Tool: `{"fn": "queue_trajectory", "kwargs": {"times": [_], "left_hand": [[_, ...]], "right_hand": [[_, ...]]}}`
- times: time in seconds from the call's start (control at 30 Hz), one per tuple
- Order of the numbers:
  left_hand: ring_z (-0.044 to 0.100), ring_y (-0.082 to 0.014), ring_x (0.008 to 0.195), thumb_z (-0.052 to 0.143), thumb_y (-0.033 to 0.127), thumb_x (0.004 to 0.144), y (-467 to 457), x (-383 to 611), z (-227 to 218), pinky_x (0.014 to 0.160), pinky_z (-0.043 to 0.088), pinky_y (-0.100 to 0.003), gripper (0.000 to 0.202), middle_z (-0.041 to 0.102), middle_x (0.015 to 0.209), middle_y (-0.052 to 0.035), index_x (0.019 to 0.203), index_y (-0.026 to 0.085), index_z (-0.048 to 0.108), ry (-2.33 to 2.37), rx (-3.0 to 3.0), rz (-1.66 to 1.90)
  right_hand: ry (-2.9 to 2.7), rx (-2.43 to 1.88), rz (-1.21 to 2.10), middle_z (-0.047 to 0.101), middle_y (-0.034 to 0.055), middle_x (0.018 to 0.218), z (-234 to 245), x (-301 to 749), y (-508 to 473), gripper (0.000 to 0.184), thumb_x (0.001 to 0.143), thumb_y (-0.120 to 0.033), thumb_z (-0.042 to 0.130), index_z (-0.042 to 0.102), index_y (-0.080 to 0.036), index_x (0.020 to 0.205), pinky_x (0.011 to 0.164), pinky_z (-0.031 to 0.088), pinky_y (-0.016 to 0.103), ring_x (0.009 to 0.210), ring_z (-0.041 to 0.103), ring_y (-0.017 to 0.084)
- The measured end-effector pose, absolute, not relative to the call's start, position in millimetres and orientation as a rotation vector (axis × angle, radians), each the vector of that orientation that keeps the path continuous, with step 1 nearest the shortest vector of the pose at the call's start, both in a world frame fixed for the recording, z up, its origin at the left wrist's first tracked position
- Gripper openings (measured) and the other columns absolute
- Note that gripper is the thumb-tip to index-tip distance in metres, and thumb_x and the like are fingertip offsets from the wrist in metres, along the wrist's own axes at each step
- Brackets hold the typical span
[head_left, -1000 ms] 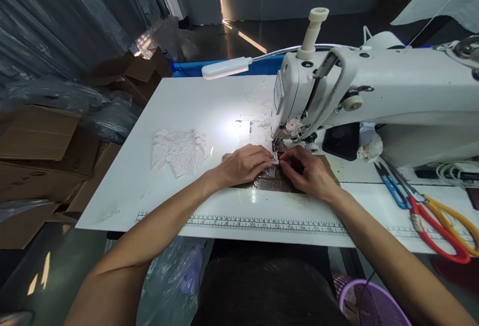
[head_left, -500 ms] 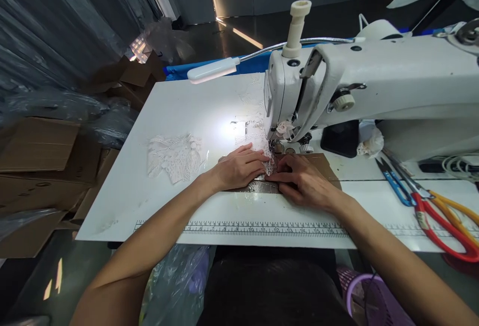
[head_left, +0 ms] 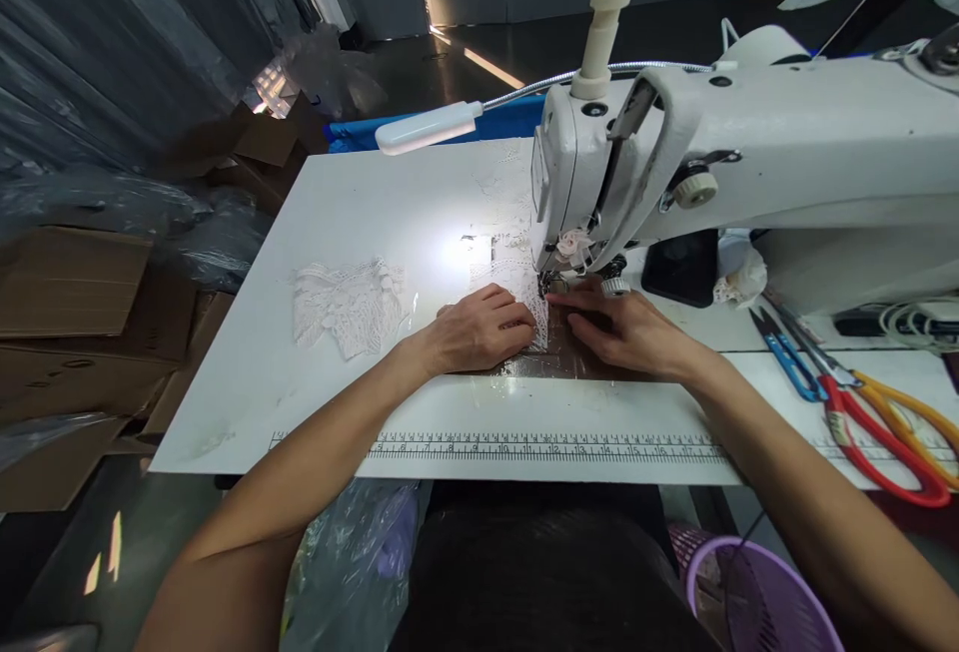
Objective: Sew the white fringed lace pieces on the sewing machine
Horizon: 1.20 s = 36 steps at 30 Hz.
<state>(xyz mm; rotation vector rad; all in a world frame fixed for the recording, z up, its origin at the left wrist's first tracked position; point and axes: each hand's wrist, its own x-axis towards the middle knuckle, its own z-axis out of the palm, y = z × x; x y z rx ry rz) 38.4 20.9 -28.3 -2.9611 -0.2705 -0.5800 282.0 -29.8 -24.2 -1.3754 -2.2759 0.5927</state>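
A white sewing machine [head_left: 749, 153] stands on a white table [head_left: 360, 223]. A strip of white lace [head_left: 536, 318] runs under its needle and away behind the machine head. My left hand [head_left: 479, 329] lies with fingers curled down on the lace just left of the needle. My right hand [head_left: 625, 327] rests to the right, fingers stretched flat toward the presser foot, pressing the lace on a brown taped patch [head_left: 569, 360].
A heap of white lace pieces [head_left: 349, 303] lies left of my hands. Blue snips [head_left: 783, 367] and red and yellow scissors [head_left: 884, 427] lie at the right. A gooseneck lamp [head_left: 427, 128] lights the needle area. Cardboard boxes [head_left: 75, 283] stand left; a purple basket [head_left: 756, 602] is below.
My right hand has slid forward and flattened toward the presser foot, after pinching the lace end. My left hand has stayed on the lace. The view shifted slightly.
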Motion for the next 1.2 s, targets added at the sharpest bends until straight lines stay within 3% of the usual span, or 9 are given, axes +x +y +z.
{"fn": "queue_trajectory", "kwargs": {"times": [0.07,0.23,0.5,0.7,0.97,1.2], "left_hand": [[0.06,-0.0155,0.081,0.051,0.018,0.097,20,38,-28,0.082,0.049,-0.033,0.017,0.071,0.1,-0.0048,0.089,0.018,0.066,-0.26,-2.935,-0.566],[0.06,-0.0163,0.084,0.052,0.017,0.097,20,38,-29,0.085,0.049,-0.035,0.018,0.071,0.103,-0.0055,0.086,0.018,0.066,-0.259,-2.893,-0.567],[0.062,-0.0145,0.083,0.049,0.015,0.097,14,38,-25,0.096,0.045,-0.038,0.02,0.071,0.097,-0.0034,0.09,0.018,0.067,-0.273,-2.947,-0.561],[0.059,-0.0195,0.079,0.052,0.024,0.089,10,40,-15,0.083,0.047,-0.037,0.021,0.069,0.092,-0.0084,0.093,0.014,0.07,-0.31,-3.039,-0.369],[0.058,-0.0224,0.082,0.05,0.03,0.088,16,41,-12,0.083,0.045,-0.039,0.028,0.066,0.094,-0.0106,0.095,0.012,0.07,-0.34,-3.086,-0.275],[0.056,-0.0255,0.087,0.047,0.032,0.09,10,40,-13,0.084,0.043,-0.043,0.036,0.064,0.103,-0.0147,0.109,0.008,0.067,-0.455,-3.077,-0.232]], "right_hand": [[-2.314,-1.475,0.455,0.063,0.0097,0.107,-29,283,-28,0.043,0.09,-0.028,0.052,0.064,-0.029,0.132,0.062,0.046,0.031,0.08,0.061,0.022],[-2.361,-1.344,0.214,0.061,0.0097,0.111,-43,279,-30,0.038,0.09,-0.022,0.053,0.07,-0.03,0.123,0.073,0.048,0.034,0.084,0.059,0.021],[-2.358,-1.27,0.176,0.061,0.0105,0.108,-46,280,-32,0.038,0.09,-0.02,0.053,0.071,-0.029,0.122,0.079,0.049,0.037,0.089,0.058,0.023],[-2.421,-1.23,0.186,0.061,0.0108,0.11,-45,279,-36,0.039,0.09,-0.019,0.054,0.069,-0.029,0.124,0.087,0.048,0.044,0.102,0.055,0.028],[-2.435,-1.331,0.129,0.062,0.0133,0.109,-44,276,-37,0.037,0.094,-0.022,0.051,0.068,-0.031,0.125,0.075,0.05,0.038,0.102,0.056,0.03],[-2.465,-1.445,-0.057,0.066,0.012,0.103,-40,268,-38,0.041,0.093,-0.02,0.047,0.067,-0.031,0.127,0.07,0.048,0.037,0.085,0.061,0.026]]}}
